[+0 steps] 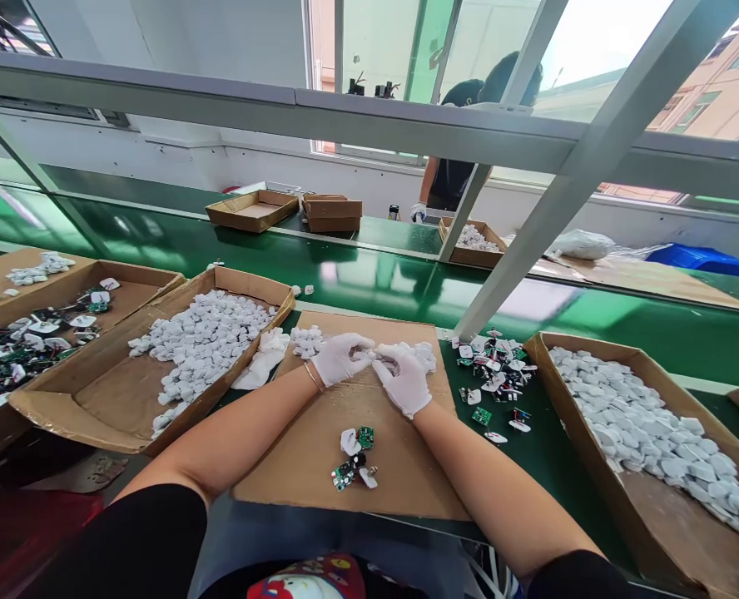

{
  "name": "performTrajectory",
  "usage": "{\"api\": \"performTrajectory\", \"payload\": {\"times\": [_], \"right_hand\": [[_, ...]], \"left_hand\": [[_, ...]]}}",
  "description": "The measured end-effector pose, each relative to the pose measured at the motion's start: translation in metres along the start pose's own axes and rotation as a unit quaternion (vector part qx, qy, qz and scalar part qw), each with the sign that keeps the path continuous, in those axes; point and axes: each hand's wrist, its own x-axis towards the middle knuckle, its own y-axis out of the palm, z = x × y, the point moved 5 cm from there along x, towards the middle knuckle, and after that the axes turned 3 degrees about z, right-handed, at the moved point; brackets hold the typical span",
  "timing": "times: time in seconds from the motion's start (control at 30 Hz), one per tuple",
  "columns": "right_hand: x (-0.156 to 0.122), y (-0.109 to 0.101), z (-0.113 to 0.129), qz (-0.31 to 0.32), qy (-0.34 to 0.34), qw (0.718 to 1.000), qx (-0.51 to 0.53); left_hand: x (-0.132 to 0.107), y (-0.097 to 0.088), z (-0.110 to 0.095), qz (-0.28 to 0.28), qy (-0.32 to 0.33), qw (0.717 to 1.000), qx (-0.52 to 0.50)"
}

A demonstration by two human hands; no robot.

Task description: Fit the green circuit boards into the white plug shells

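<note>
Both my hands wear white gloves and meet above a sheet of brown cardboard (pixel 319 416). My left hand (pixel 339 360) is closed, with a small white plastic piece (pixel 362 355) at its fingertips. Close beside it, my right hand (pixel 405 383) has its fingers curled together; what they grip is hidden by the glove. Small piles of white plastic pieces (pixel 307 341) lie behind both hands on the cardboard. Nearer to me rest several green circuit boards (pixel 365 437) with wires and white parts attached.
Left stand a cardboard tray of white pieces (pixel 151 312) and another tray with wired boards (pixel 138 279). To the right are a heap of wired boards (pixel 498 362) and a tray of white pieces (pixel 647 499). A slanting metal post (pixel 525 241) rises beyond. Another person (pixel 448 183) stands across the bench.
</note>
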Motion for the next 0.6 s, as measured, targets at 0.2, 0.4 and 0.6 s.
{"api": "performTrajectory", "payload": {"times": [0.2, 0.4, 0.6], "right_hand": [[0.0, 0.003, -0.002, 0.008, 0.051, 0.993, 0.104], [-0.001, -0.003, 0.001, -0.012, 0.065, 0.995, 0.076], [-0.005, -0.012, 0.002, -0.072, 0.028, 0.997, 0.016]], "left_hand": [[-0.001, 0.0, -0.007, 0.023, 0.005, 0.999, -0.035], [-0.002, -0.002, -0.022, 0.029, 0.055, 0.998, 0.019], [0.001, -0.017, -0.025, -0.022, 0.074, 0.989, 0.127]]}}
